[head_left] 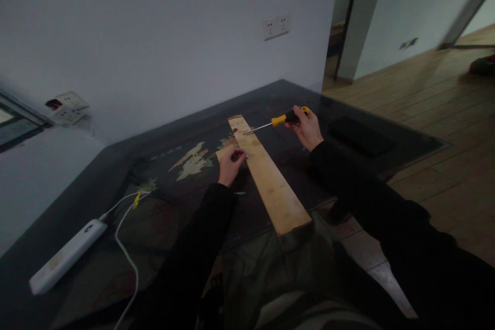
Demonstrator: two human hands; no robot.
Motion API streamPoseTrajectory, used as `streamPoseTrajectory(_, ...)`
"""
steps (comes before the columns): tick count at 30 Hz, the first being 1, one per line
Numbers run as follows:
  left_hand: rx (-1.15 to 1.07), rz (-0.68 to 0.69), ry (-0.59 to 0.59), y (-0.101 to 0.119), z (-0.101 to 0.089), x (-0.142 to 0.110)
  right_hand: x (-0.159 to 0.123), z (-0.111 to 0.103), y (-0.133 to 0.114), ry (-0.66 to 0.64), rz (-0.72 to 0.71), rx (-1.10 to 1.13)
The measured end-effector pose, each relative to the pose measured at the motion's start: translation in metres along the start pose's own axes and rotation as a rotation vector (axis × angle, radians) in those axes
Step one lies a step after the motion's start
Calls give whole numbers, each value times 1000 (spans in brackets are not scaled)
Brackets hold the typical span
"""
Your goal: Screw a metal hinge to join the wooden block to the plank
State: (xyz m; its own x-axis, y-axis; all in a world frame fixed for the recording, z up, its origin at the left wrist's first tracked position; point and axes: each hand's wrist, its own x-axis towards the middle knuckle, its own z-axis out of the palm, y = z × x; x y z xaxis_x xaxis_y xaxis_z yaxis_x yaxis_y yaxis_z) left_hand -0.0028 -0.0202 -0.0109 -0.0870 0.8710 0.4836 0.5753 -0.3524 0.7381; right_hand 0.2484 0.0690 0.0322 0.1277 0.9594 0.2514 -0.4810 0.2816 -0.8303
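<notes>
A long wooden plank lies slantwise on the dark table, its near end reaching past the table edge over my lap. My right hand grips a screwdriver by its black and yellow handle. The shaft points left, with its tip at the plank's far part. At the plank's left edge my left hand has thumb and fingers pinched together; whatever is between them is too small to make out. Beside that hand, a shorter wooden piece shows partly. Thin metal pieces, perhaps screws, lie near my left wrist.
The dark table with a printed pattern stands against a white wall. A white power strip and white cable occupy its left side. A dark flat object rests on the right, near my right forearm.
</notes>
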Motion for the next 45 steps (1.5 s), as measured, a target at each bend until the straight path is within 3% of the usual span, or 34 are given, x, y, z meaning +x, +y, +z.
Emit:
streamPoseTrajectory(12, 40, 40, -22, -1, 0, 1, -2, 10, -13, 19, -115, -67)
streamPoseTrajectory(19, 50, 21, -24, 1, 0, 1, -12, 15, -17, -112, -129, -115)
streamPoseTrajectory(35, 48, 33, -28, 0, -1, 0, -22, 18, -24, -218, -175, -169)
streamPoseTrajectory(40, 58, 28, -28, 1, -1, 0, -21, 28, -43, -376, -246, -308)
streamPoseTrajectory(45, 83, -1, -29, 1, -1, 1, -10, 64, -76, -727, -317, -587)
